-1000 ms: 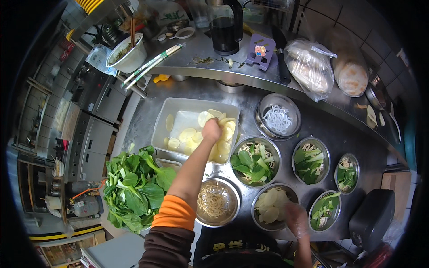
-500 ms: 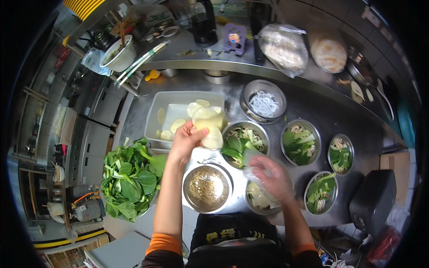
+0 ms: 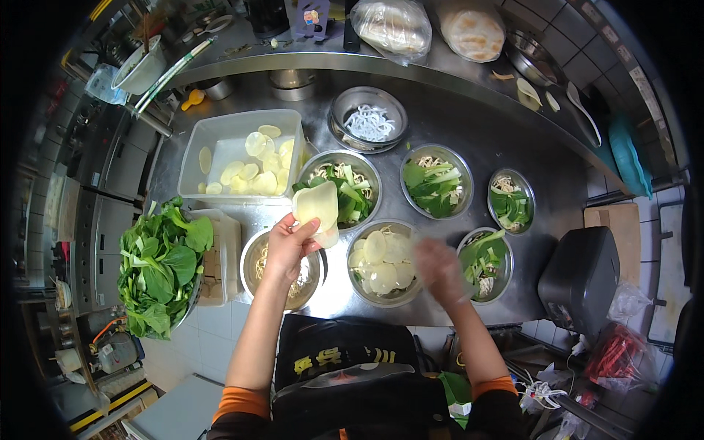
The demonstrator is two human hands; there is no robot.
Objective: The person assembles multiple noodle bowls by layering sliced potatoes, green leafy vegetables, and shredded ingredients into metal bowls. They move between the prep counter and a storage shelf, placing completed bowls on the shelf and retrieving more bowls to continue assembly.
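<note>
My left hand [image 3: 284, 248] pinches several thin, pale yellow potato slices [image 3: 317, 208], held up between the plastic tub and the metal bowls. Below it, partly hidden by my wrist, stands a metal bowl of pale bean sprouts or noodles [image 3: 299, 287]. My right hand [image 3: 442, 268], in a clear plastic glove, is smeared by motion, so its fingers cannot be read. It hovers at the right side of a metal bowl whose top is spread with potato slices [image 3: 383, 258]. More loose slices lie in the translucent plastic tub [image 3: 192, 158] at the left.
Metal bowls of greens and pale strands stand behind [image 3: 346, 192] and to the right [image 3: 438, 181]. Stacked bowls hold white strands [image 3: 369, 123]. Leafy greens [image 3: 158, 268] heap at left. A steel shelf [image 3: 323, 67] carrying bagged flatbreads [image 3: 473, 33] crosses the back; a black bin [image 3: 583, 275] stands right.
The view has shifted, so the table sits farther left. My left hand has moved from over the tub toward the bowls with its slices. My right hand has moved off the slice-topped bowl.
</note>
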